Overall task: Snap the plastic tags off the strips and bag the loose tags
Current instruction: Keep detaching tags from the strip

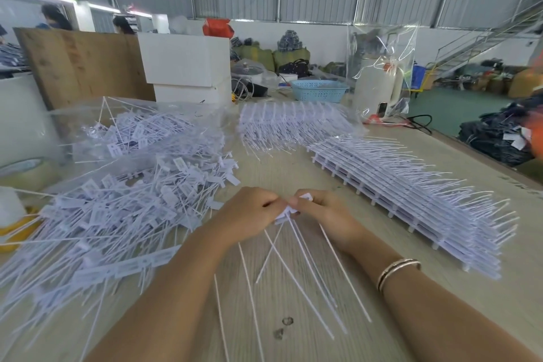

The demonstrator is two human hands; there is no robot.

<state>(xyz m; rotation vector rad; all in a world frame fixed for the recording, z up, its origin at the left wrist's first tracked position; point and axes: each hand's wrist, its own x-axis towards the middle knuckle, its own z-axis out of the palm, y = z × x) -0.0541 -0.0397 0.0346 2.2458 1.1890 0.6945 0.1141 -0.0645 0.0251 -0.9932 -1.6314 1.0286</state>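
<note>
My left hand [249,214] and my right hand [320,214] meet at the table's middle, both pinching a strip of white plastic tags [289,210] whose thin tails fan down toward me. A big heap of loose tags [117,214] lies to the left. Behind it, a clear plastic bag [138,132] holds more loose tags. Stacked whole strips [411,203] run along the right side, and another stack [293,123] lies farther back.
The wooden table [282,173] carries a tape roll [26,170] at the left, white boxes [188,62], a blue basket [318,91] and a white jug inside a clear bag [379,82] at the back. The table's right edge drops to the floor.
</note>
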